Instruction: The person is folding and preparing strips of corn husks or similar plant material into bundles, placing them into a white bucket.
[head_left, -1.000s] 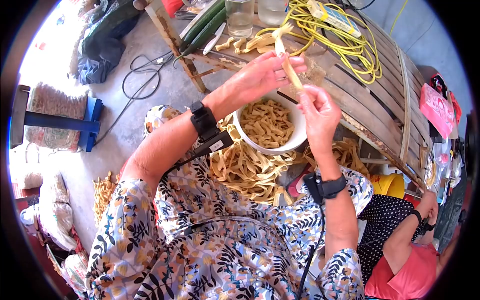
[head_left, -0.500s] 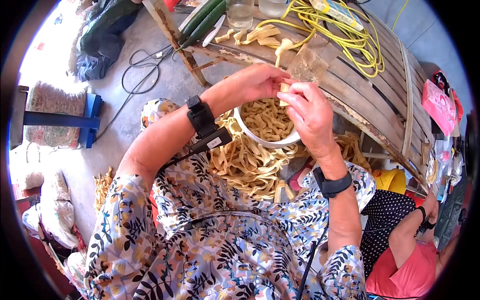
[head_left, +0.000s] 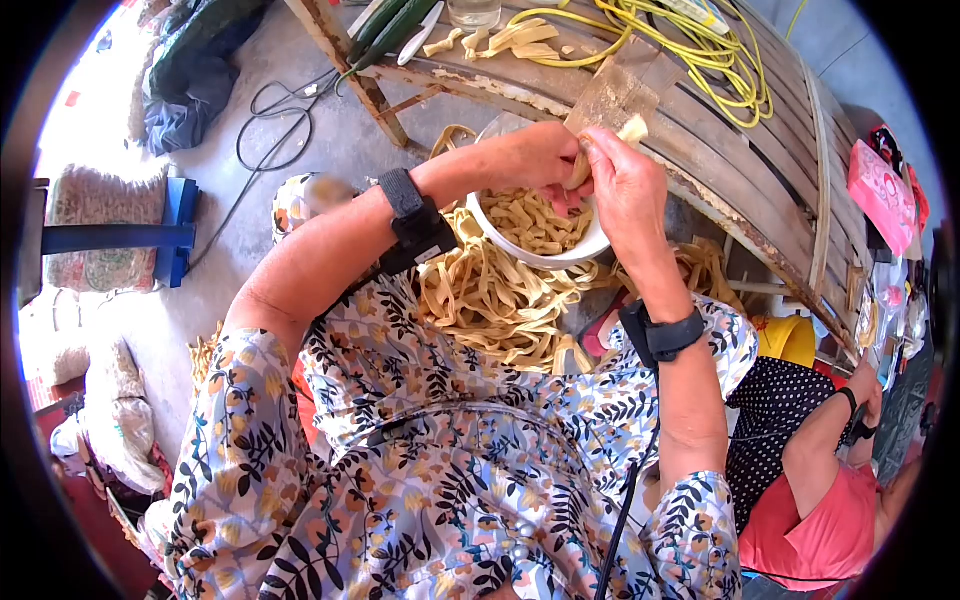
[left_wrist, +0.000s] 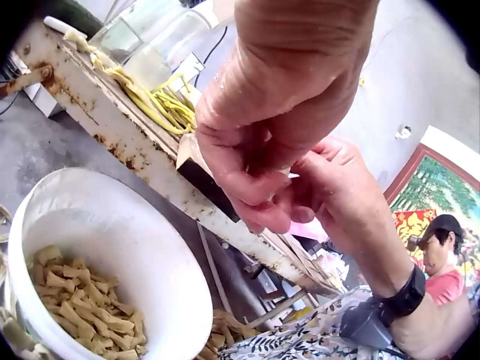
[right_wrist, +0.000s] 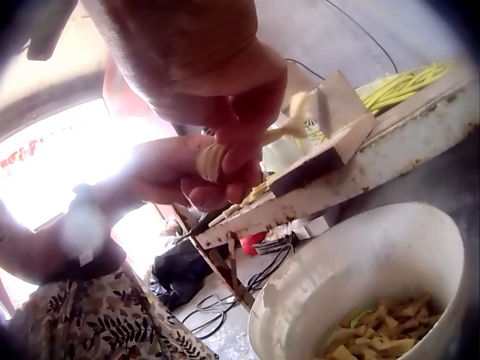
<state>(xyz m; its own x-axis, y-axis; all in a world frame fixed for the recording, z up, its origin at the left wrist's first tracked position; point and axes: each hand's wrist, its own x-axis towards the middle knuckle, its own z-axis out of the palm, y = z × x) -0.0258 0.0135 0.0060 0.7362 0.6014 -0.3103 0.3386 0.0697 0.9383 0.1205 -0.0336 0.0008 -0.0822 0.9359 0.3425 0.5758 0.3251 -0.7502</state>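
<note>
My two hands meet above a white bucket. Between them is a soft, pale yellow flat strip, looped around the fingertips in the right wrist view, its frayed end sticking out. My left hand grips the looped part with curled fingers. The strip's other portion is pinched between the thumb and fingers of my right hand; in the left wrist view the fingers mostly hide the strip. Many short, knotted-looking yellow pieces lie inside the bucket.
Long loose strips are heaped by the bucket. Beyond stands a slatted bench with a rusty edge, a small board, yellow cable, cucumbers and more strip pieces. Another person sits at the right.
The strip was stretched out between both hands, then drawn lower and wrapped into a loop. The hands have come together; the strip's free end now points up to the right.
</note>
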